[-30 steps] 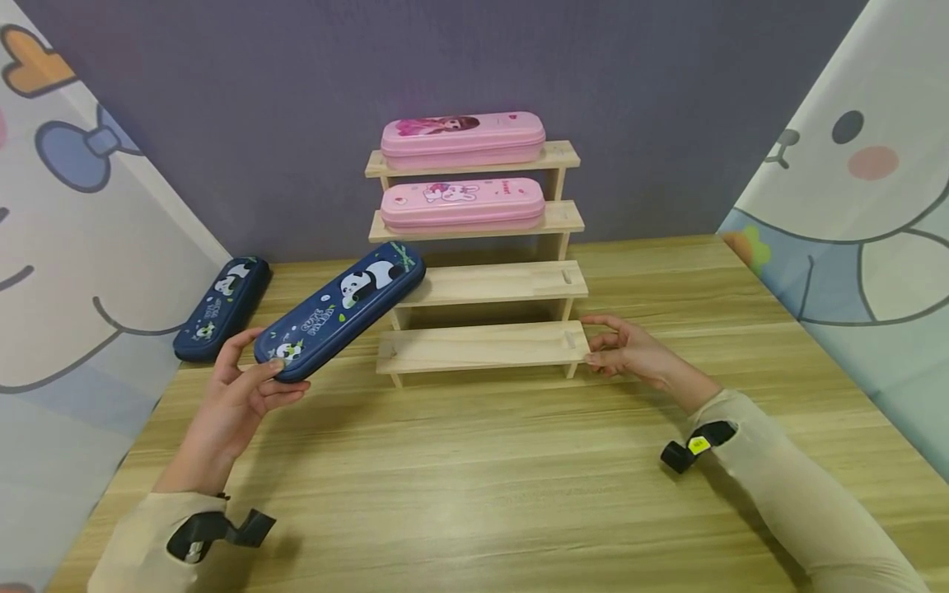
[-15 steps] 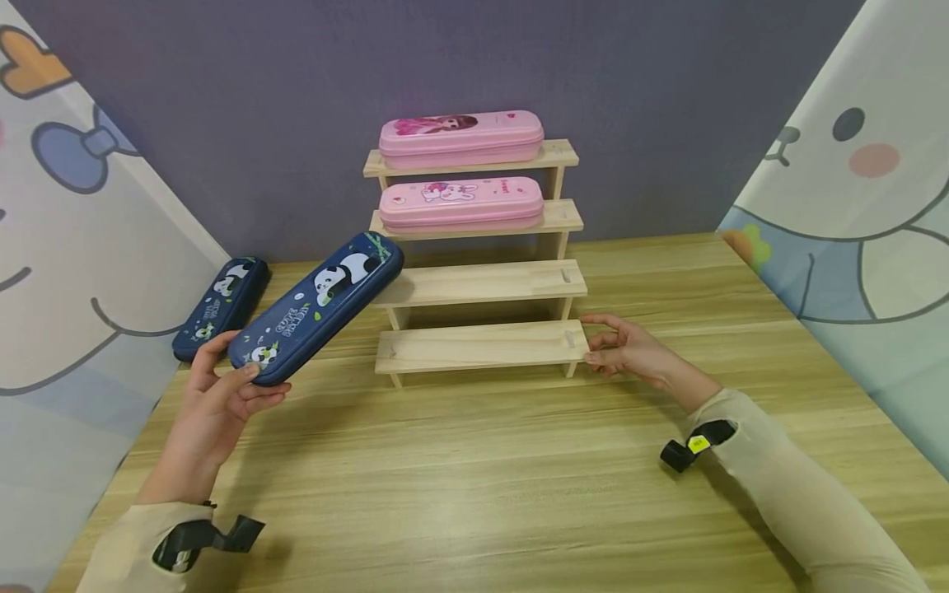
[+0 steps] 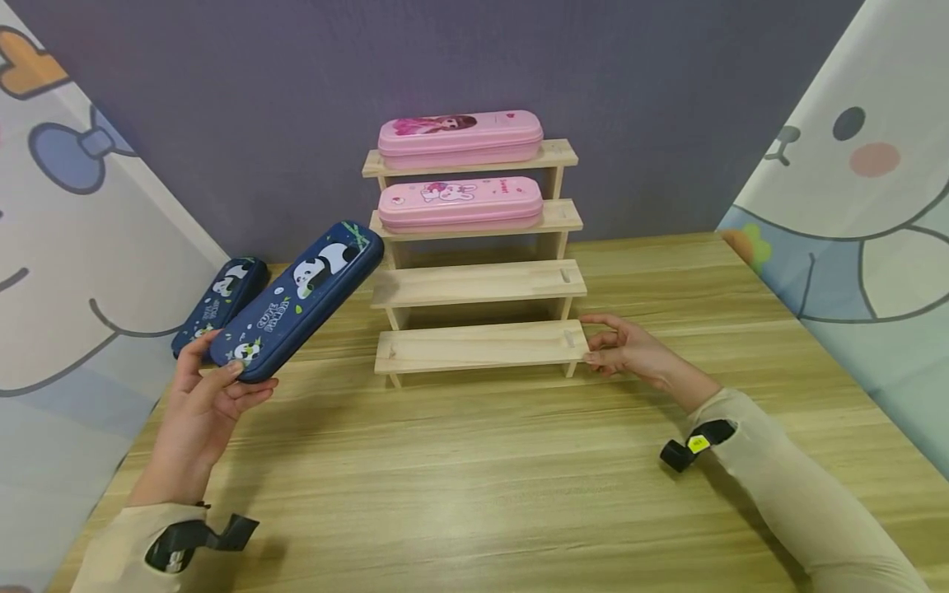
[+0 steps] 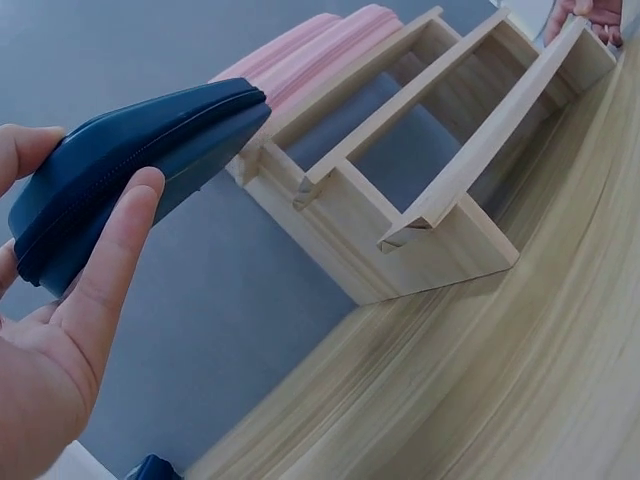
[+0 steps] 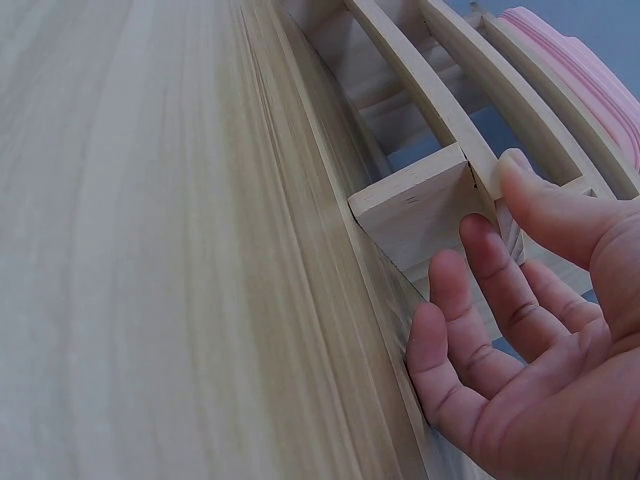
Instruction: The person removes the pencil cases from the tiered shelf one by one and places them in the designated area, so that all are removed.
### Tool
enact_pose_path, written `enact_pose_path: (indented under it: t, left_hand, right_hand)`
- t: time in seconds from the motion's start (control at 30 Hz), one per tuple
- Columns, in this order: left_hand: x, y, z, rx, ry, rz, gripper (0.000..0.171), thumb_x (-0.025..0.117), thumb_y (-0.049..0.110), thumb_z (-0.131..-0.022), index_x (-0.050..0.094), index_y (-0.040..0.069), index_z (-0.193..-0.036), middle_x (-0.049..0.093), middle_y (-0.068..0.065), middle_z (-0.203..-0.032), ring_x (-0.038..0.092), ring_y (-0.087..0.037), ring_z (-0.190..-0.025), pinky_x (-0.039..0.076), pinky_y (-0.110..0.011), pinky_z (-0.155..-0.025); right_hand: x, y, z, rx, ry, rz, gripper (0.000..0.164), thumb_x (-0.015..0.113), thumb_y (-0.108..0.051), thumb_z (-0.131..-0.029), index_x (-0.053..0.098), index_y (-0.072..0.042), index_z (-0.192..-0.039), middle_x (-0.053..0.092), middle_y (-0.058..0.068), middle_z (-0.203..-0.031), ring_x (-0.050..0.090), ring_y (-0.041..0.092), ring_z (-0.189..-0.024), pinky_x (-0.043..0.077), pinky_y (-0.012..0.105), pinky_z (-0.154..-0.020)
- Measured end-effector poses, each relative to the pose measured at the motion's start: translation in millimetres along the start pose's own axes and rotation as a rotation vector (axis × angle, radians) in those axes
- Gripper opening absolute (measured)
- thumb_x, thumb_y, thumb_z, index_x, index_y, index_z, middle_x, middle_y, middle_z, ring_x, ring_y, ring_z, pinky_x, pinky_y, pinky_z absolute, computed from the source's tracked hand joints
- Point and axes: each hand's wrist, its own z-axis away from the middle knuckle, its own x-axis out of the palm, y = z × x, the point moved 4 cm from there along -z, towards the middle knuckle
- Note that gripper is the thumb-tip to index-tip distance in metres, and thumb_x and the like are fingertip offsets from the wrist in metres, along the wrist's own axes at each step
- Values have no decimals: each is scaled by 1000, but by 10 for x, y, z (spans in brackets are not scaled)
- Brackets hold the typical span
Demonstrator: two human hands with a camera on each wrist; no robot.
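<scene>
A navy panda pencil case (image 3: 292, 301) is raised over the left side of the table, tilted with its far end up to the right. My left hand (image 3: 196, 408) holds it by the near end, thumb on the lid and fingers beneath. In the left wrist view the zipped side of that pencil case (image 4: 135, 165) faces the camera. At the other side, my right hand (image 3: 626, 356) pinches the right end of the lowest board of a wooden tiered shelf (image 3: 478, 346). From the right wrist, the thumb of the right hand (image 5: 560, 350) lies over the board's edge, fingers below.
A second navy panda case (image 3: 222, 288) lies by the left wall, partly covered by the held one. Two pink pencil cases, one with a doll (image 3: 460, 140) and one with a rabbit (image 3: 460, 203), sit on the upper two tiers. A grey wall (image 3: 652, 107) stands behind.
My left hand has carried the navy pencil case leftward, away from the shelf, turning its far end more upward. My right hand has stayed at the shelf's end.
</scene>
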Motion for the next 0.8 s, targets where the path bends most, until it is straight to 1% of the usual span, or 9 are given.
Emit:
enact_pose_path:
  t: [0.1,0.17,0.23,0.37,0.5,0.6,0.73,0.8]
  left_hand:
    - [9,14,-3,13,3,55,38,32,-12,-102,41,10,-131,56,-17,-118,74,-34,-78,61,-39,-69]
    - [12,19,-7,23,20,73,37,32,-12,-102,40,10,-130,59,-18,-115,74,-34,-77,61,-39,-69]
    - [9,16,-9,26,47,91,37,34,-12,-102,40,10,-130,60,-18,-113,74,-34,-77,62,-39,-69]
    - [0,-1,-22,25,114,116,38,39,-12,-100,40,12,-130,58,-17,-116,73,-35,-75,62,-41,-68]
    - [6,-22,-41,33,168,108,40,42,-13,-99,41,12,-130,52,-17,-119,73,-36,-73,62,-41,-65]
    - [20,-38,-50,39,204,70,41,45,-12,-99,40,13,-131,49,-15,-122,73,-35,-73,62,-41,-65]
    - [26,-66,-60,32,267,28,44,49,-11,-98,39,15,-132,46,-14,-125,74,-33,-73,62,-40,-64]
    - [27,-83,-65,23,297,25,45,50,-11,-97,38,15,-132,46,-13,-125,74,-33,-73,62,-40,-63]
  right_hand:
    - [-8,3,-2,-2,-1,0,78,66,3,-92,19,3,-154,64,2,-98,66,16,-80,58,32,-69]
    - [-13,10,-8,-3,1,5,78,66,2,-92,19,3,-154,64,2,-99,66,15,-80,58,31,-69]
    - [-15,18,-13,-3,4,10,78,67,2,-92,19,2,-154,64,2,-99,65,15,-80,58,31,-68]
    - [-17,31,-22,3,11,16,79,67,2,-92,19,2,-154,64,2,-99,65,15,-80,58,31,-68]
    - [-15,28,-20,3,13,19,78,67,2,-92,20,2,-154,64,2,-99,65,15,-80,58,31,-68]
    - [-11,16,-11,0,12,22,78,67,2,-92,20,2,-154,64,2,-99,66,15,-80,58,31,-69]
    - [-7,4,-2,1,12,21,77,66,3,-92,20,2,-154,64,3,-99,65,15,-80,58,31,-68]
    - [-6,3,0,4,13,20,77,66,3,-92,20,2,-154,64,3,-99,65,15,-80,58,31,-68]
